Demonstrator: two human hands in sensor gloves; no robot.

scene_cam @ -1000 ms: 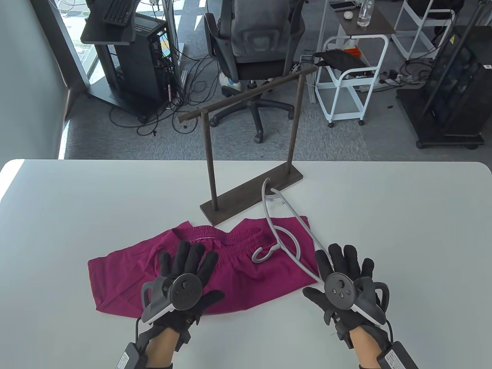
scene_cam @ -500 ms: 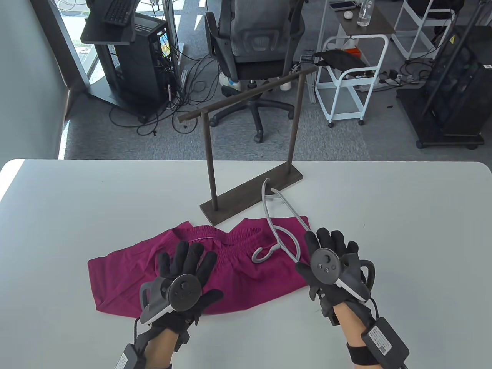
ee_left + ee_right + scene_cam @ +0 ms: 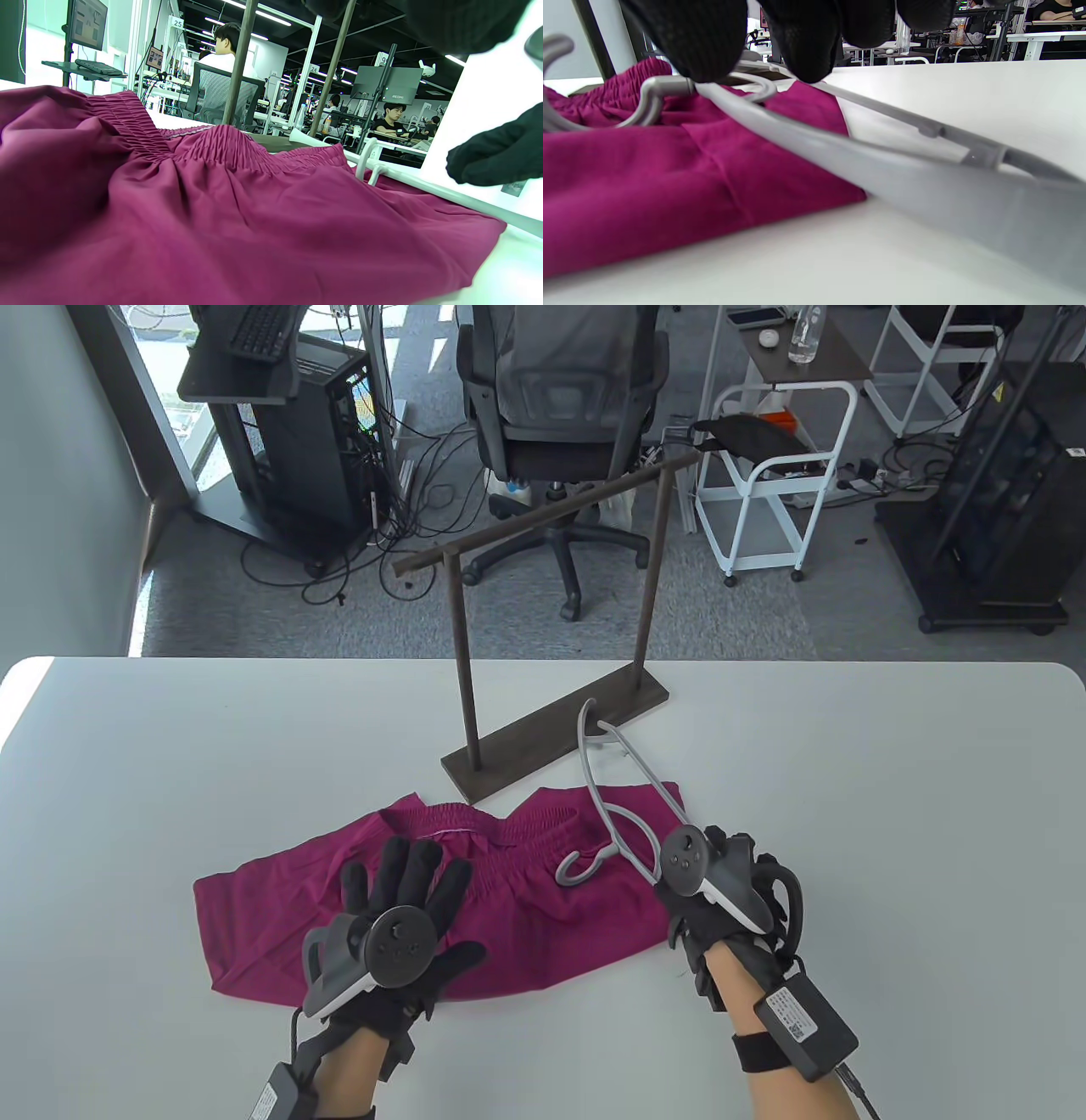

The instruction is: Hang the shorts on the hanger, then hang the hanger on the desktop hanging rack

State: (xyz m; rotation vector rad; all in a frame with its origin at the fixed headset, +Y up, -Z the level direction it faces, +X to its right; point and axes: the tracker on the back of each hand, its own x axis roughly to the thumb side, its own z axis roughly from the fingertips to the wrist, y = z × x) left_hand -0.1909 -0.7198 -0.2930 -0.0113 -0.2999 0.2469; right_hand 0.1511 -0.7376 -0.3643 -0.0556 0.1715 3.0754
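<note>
Magenta shorts lie flat on the white table, waistband toward the rack. A grey hanger lies across their right part, with its far end against the base of the rack. My left hand rests flat on the shorts with straight fingers. My right hand is rolled onto its side at the right edge of the shorts. In the right wrist view its thumb and fingertips come down on either side of the hanger's arm and touch it.
The brown desktop rack stands mid-table, with its top bar bare. Past the far edge are an office chair, a white cart and a computer tower on the floor.
My right hand has moved left and forward onto the hanger and rolled onto its side, with its fingers curling down. The left hand has barely shifted. The chair behind has turned.
</note>
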